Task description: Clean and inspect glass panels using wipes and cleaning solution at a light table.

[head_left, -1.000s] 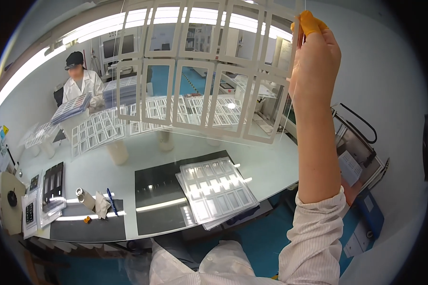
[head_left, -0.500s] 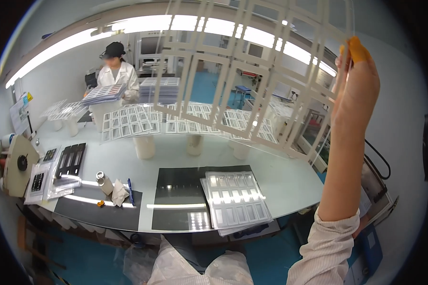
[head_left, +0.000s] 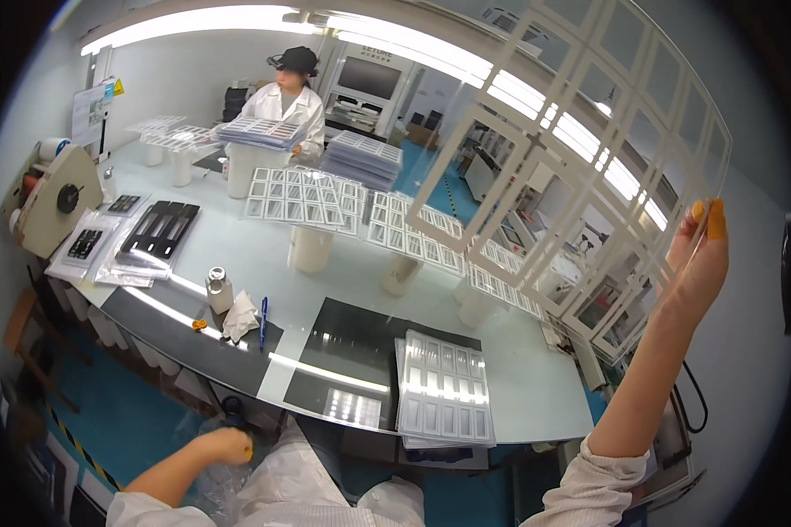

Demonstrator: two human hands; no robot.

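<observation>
My right hand [head_left: 701,268], with orange finger covers, is raised at the right and pinches the edge of a large clear sheet [head_left: 536,235] printed with white rectangular frames. The sheet is held up and tilted, and the room shows through it. Low at the left, near my lap, my left hand [head_left: 231,445] is curled closed; nothing shows in it, and an orange cover is on one finger. On the table's near side lies a stack of similar framed sheets [head_left: 446,386], partly on a dark mat [head_left: 343,351].
White cylinders [head_left: 311,249] support more framed sheets [head_left: 303,200] across the table. A metal-topped bottle [head_left: 219,290], crumpled tissue [head_left: 240,318], blue pen [head_left: 264,322] and orange finger cover [head_left: 199,325] lie left of centre. Black panels [head_left: 160,230] lie farther left. A co-worker [head_left: 281,110] stands behind stacked sheets.
My right hand has come down and slightly right with the sheet, which now tilts differently. My left hand has come into view at lower left. The whole view has turned.
</observation>
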